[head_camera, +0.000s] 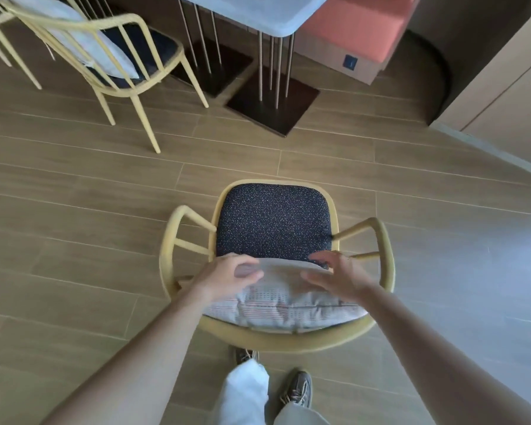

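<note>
A yellow armchair (387, 259) stands on the floor right below me, seen from behind its backrest. Its seat pad (273, 222) is dark blue with pale speckles. A light patterned cushion (285, 305) leans against the inside of the backrest. My left hand (227, 277) lies over the cushion's upper left part with fingers spread and loosely bent. My right hand (334, 277) hovers at the cushion's upper right part, fingers straight and blurred. Whether either hand touches the fabric is unclear.
A second yellow chair (129, 87) with a pale cushion stands at the far left. A grey-topped table (258, 13) on thin metal legs with dark square bases (273, 108) is ahead. An orange bench (359, 29) sits beyond. My feet (298, 391) are behind the chair.
</note>
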{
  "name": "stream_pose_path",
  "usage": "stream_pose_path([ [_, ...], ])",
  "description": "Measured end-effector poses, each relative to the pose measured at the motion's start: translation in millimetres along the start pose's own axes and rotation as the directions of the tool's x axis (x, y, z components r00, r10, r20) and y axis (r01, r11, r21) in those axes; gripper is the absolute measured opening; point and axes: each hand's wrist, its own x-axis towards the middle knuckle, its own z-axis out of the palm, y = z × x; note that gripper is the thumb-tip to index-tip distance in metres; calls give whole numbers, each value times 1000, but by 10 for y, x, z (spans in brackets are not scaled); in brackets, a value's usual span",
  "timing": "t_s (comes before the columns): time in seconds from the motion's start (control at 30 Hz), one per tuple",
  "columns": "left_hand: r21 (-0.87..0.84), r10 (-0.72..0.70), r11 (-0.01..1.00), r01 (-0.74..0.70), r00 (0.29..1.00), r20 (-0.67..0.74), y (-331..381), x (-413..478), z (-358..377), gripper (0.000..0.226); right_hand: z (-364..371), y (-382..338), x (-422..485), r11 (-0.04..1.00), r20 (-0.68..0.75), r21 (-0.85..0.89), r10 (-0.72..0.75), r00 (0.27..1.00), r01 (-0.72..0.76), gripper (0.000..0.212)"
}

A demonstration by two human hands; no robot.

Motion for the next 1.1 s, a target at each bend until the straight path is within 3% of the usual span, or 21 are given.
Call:
stream_pose_path([
  [0.07,385,119,920,-81,990,-75,106,-228,241,86,254,-130,-312,967,-147,-188,-198,969,169,71],
  [0.13,537,295,830,-153,937,-189,158,-485,514,98,504,-217,-566,916,-198,-265,-358,913,301,61],
  [0.27,649,587,715,-260,728,-355,48,-780,945,70,767,-218,-842,855,-170,-409,-414,894,318,62],
  [0.33,714,648,644,-275,692,-318,-29,-791,1001,57,848,-200,-891,836,-158,-449,-423,892,317,62],
  [0.4,770,663,575,-277,709,-241,-52,-808,1007,47,942,-162,-915,808,-134,-494,-435,891,320,60],
  [0.43,772,626,578,-265,751,-211,-30,-829,992,46,985,-157,-914,791,-109,-523,-430,896,316,60],
  [0.57,780,402,606,-158,906,-129,231,-845,961,44,1091,-241,-802,767,-33,-588,-340,940,257,55],
  [0.7,767,199,636,-88,979,-53,306,-711,981,37,1120,-274,-631,772,55,-601,-218,974,207,41],
  [0.87,734,156,652,-190,981,115,300,-563,817,40,1125,-193,-492,750,75,-622,-228,971,224,40],
  [1.1,783,196,603,-156,980,45,400,-625,816,32,1160,-132,-413,720,43,-653,-277,960,237,36],
])
